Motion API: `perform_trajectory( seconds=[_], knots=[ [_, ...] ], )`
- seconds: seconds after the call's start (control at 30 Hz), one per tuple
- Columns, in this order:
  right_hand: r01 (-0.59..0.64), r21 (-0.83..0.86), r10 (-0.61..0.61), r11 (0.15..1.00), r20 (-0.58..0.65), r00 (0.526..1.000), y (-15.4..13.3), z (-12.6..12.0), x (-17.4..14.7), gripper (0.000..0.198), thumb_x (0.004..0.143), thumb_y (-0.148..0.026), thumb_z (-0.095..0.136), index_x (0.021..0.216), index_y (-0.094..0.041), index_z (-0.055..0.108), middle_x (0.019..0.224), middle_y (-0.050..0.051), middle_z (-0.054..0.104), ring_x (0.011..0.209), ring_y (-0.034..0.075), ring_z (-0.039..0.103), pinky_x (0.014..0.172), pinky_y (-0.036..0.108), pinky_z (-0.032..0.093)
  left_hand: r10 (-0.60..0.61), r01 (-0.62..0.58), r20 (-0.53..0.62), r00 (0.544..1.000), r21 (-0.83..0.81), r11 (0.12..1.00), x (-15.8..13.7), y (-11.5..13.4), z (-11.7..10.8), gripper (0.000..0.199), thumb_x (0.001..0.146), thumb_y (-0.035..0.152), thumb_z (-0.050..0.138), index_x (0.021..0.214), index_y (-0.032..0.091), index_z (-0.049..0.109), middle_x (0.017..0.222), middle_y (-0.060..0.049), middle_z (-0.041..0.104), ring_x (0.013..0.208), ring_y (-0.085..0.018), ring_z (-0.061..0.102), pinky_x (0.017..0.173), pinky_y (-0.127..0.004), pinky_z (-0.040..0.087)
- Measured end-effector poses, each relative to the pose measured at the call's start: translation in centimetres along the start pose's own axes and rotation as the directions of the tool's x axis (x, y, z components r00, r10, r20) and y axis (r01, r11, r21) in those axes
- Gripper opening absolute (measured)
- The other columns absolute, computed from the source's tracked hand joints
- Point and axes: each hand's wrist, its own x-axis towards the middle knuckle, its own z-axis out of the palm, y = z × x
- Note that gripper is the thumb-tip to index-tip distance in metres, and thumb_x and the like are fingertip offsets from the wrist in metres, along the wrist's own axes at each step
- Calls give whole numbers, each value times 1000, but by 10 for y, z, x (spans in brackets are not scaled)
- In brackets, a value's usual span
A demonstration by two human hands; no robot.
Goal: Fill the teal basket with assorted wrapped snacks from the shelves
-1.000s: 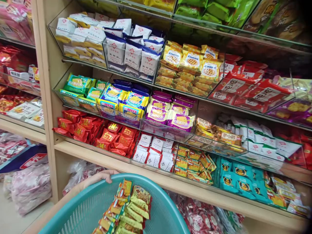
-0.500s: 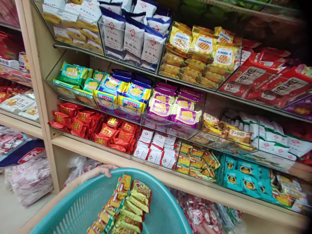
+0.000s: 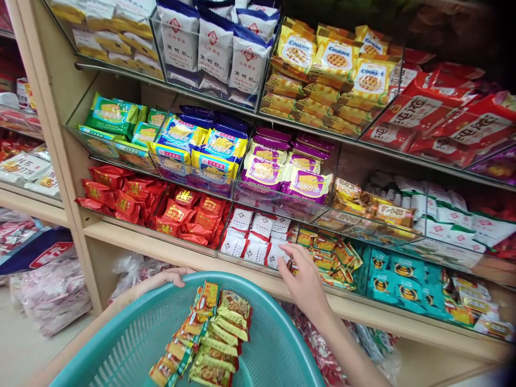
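My left hand [image 3: 171, 277] grips the far left rim of a teal plastic basket [image 3: 116, 317], its thumb and fingers over the edge. Inside the basket lie two rows of small snack packets, orange-and-green ones [image 3: 187, 338] and yellow-green ones [image 3: 223, 338]. My right hand [image 3: 300, 271] reaches over the shelf's front edge with fingers apart and bent, at the white-and-red packets [image 3: 258, 236] on the bottom tier. Its fingertips are close to the front right white packet; whether they touch it I cannot tell. Orange-and-green packets [image 3: 322, 252] lie just right of that hand.
Clear-walled bins hold green biscuits [image 3: 113, 115], purple soda biscuits [image 3: 306, 183], yellow cookie packs [image 3: 334, 59], red sweets [image 3: 177, 215] and teal packets [image 3: 409, 279]. A wooden ledge [image 3: 161, 250] runs below the bins. Plastic bags [image 3: 52, 295] of goods sit underneath.
My right hand has risen from the blurred lower edge to the white packets on the bottom tier. My left hand stays on the basket rim. The view has shifted slightly.
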Motion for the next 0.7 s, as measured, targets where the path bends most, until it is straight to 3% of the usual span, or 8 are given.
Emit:
perform_trajectory(
  seconds=[0.13,0.27,0.33,0.47,0.57,0.7],
  knots=[
    [138,-199,-123,970,84,989,6,10,37,28,90,-24,43,113,-16,54,114,10,58,106,23,49,92,37,40,1,3,47,999,-86,996,5,-3,0,40,69,19,54,107,22,63,99,-1,68,98,-29,57,89,-36,43],
    [286,-471,-199,835,228,953,5,21,61,32,92,-21,36,120,-16,51,121,11,56,108,25,47,87,38,40,-1,3,22,1000,-59,998,7,-1,3,37,66,20,56,101,24,66,96,0,69,100,-29,56,90,-35,42],
    [274,-589,-156,760,245,957,3,25,66,33,93,-18,32,121,-16,50,118,12,58,104,25,50,84,37,41,-2,3,15,1000,-37,999,7,1,4,36,65,20,56,99,24,67,94,0,70,99,-29,57,91,-36,41],
    [138,-747,60,650,232,971,-2,25,72,35,91,-12,31,121,-18,47,98,12,65,87,23,61,67,31,44,-4,6,31,1000,-48,999,6,2,4,35,68,18,53,99,23,67,95,-1,69,97,-28,57,90,-36,41],
    [150,-770,146,620,301,942,-4,21,80,38,90,-10,32,125,-20,43,95,11,67,81,23,66,63,29,45,21,-15,70,997,-88,996,3,2,4,37,70,16,51,102,23,67,95,-1,69,96,-28,57,89,-36,42],
    [171,-770,176,615,345,922,-8,20,91,38,90,-10,33,125,-21,43,97,13,68,87,23,66,70,29,46,35,-20,98,995,-142,990,-3,2,7,39,74,16,49,109,26,63,95,0,68,99,-28,56,91,-37,41]
  ],
)
